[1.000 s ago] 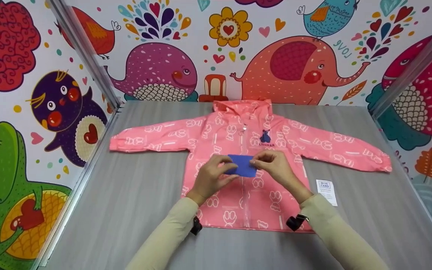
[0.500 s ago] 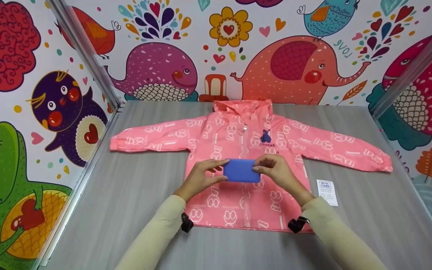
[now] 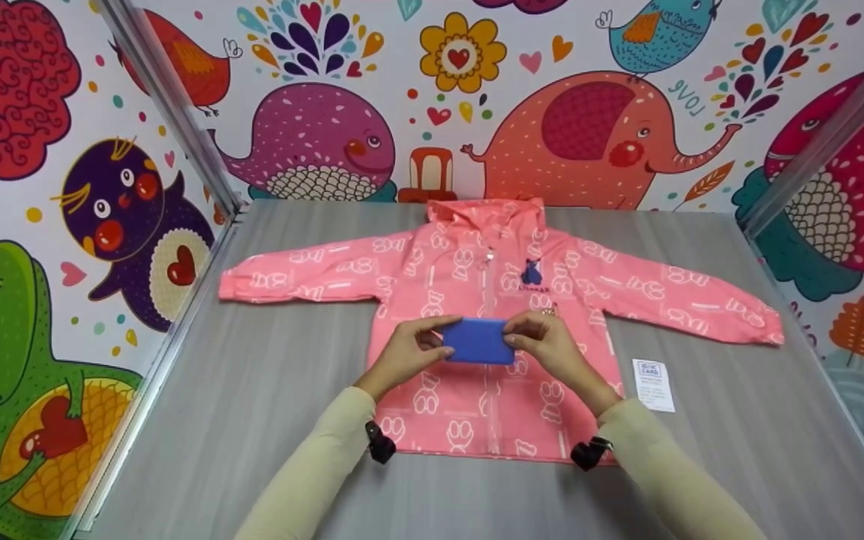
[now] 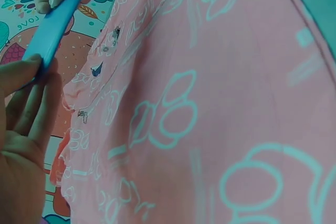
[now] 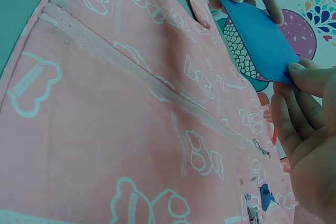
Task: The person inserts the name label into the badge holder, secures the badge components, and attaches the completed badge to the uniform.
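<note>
A flat blue card with rounded corners (image 3: pixel 478 340) is held up level between both hands over the jacket front. My left hand (image 3: pixel 404 351) pinches its left end between thumb and fingers. At the opposite end, my right hand (image 3: pixel 554 346) grips the edge with thumb and forefinger. The left wrist view shows the blue card (image 4: pixel 52 38) nearly edge-on and thin. In the right wrist view its broad plain side (image 5: pixel 262 40) faces the camera. Beneath lies a pink hooded jacket (image 3: pixel 439 281) with white outline prints, a zip and a dark blue emblem, sleeves spread wide.
A small white printed card (image 3: pixel 653 385) lies on the grey table (image 3: pixel 267 405), right of the jacket's hem. Colourful cartoon panels (image 3: pixel 312 142) wall in the back and both sides, with metal strips (image 3: pixel 169 112) along the corners.
At first my left fingers covered part of the blue card; they have since slid back to its left edge, and its broad side shows. In the last half second it shifted slightly left.
</note>
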Motion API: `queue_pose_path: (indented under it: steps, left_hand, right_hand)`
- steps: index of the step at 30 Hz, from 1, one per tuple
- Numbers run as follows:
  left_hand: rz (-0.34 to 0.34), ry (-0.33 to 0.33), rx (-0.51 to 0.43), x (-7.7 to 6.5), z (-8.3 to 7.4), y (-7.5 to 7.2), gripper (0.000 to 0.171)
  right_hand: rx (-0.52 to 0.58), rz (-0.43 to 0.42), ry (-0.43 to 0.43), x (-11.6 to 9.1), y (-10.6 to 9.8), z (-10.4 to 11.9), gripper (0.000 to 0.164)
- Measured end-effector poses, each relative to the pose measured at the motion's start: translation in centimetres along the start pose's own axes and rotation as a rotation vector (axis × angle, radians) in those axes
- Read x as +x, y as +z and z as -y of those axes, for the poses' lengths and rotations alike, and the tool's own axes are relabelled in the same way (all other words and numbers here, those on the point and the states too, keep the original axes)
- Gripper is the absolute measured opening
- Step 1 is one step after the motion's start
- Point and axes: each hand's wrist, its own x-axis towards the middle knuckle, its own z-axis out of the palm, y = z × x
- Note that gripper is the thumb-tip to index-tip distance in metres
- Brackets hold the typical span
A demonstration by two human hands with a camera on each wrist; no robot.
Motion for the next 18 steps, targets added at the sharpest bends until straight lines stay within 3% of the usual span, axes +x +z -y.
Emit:
queue_pose_path:
  steps: [7,12,18]
  left_hand:
    - [-0.013,0.0,-0.048,0.0,0.1,0.1,0.049]
    - [-0.038,-0.008,-0.072,-0.1,0.1,0.1,0.049]
    - [-0.041,0.005,-0.097,0.0,0.2,0.3,0.051]
  right_hand:
    - [-0.102,0.027,0.029,0.0,-0.1,-2.7,0.029]
    - [-0.147,0.109,0.029,-0.5,-0.2,-3.3,0.042]
    - [-0.167,0.12,0.041,-0.6,0.0,-3.2,0.051]
